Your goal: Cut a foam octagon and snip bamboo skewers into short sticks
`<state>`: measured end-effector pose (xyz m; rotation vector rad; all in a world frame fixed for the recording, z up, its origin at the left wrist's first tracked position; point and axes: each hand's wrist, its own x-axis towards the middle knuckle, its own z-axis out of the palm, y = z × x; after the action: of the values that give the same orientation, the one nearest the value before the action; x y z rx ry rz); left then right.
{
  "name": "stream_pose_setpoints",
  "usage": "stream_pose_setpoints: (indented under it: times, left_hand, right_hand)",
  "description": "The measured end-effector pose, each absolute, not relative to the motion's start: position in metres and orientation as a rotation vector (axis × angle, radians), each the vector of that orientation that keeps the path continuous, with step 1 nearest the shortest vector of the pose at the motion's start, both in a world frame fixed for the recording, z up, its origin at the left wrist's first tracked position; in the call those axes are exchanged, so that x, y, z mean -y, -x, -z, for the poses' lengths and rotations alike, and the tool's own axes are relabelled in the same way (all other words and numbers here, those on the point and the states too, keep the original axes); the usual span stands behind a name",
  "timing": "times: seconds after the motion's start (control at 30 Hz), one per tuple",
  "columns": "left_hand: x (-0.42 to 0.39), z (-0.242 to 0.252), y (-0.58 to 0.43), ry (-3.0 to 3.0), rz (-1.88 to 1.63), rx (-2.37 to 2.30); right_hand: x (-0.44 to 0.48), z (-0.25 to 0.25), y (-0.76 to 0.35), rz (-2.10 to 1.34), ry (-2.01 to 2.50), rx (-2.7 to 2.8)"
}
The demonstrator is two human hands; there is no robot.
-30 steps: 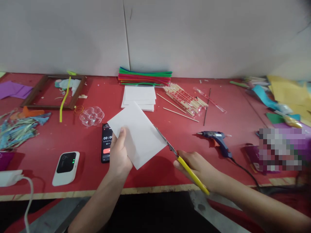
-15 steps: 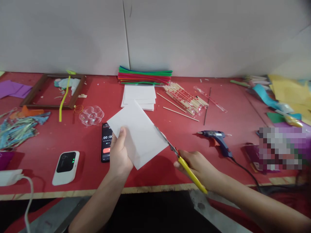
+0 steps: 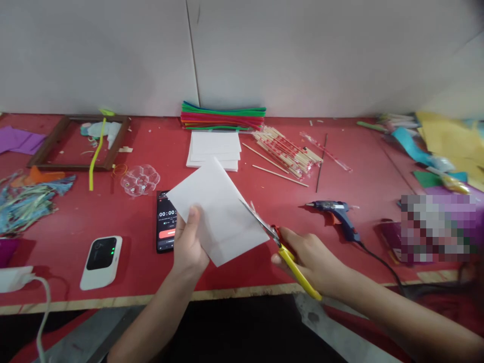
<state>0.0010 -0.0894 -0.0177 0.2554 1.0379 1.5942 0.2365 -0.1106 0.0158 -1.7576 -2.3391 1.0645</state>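
My left hand (image 3: 190, 244) grips a white sheet of paper (image 3: 221, 212) by its lower left side, thumb on top. The sheet is held tilted above the table. My right hand (image 3: 308, 259) is closed round the yellow handles of a pair of scissors (image 3: 293, 267). Their blades lie along the sheet's right edge, pointing up and left, and a thin sliver of paper (image 3: 253, 205) curls beside them. Behind the sheet lies a stack of white paper (image 3: 215, 143). A phone (image 3: 164, 222) showing a timer is partly hidden by the sheet and my left hand.
On the red table (image 3: 242, 280) lie a glue gun (image 3: 336, 214) with a cord, packed wooden sticks (image 3: 285, 148), pipe cleaners (image 3: 223, 117), a clear flower-shaped case (image 3: 139, 180), a brown frame (image 3: 71, 166) and a white device (image 3: 101, 262). A wall stands behind.
The scissor blades have closed further along the paper's right edge, and a thin sliver now sticks out there. The sheet has shifted slightly right; the whole view has moved a little.
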Motion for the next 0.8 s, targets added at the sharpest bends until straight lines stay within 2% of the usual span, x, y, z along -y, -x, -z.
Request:
stream_pose_setpoints:
  times: [0.53, 0.8]
  left_hand:
    - [0.100, 0.036, -0.005, -0.324, -1.654, -0.925]
    - [0.100, 0.034, -0.005, -0.286, -1.660, -0.873]
  right_hand:
    - [0.113, -0.016, -0.238, -0.388, 1.588, 2.547]
    - [0.111, -0.014, -0.238, -0.268, 1.523, 2.557]
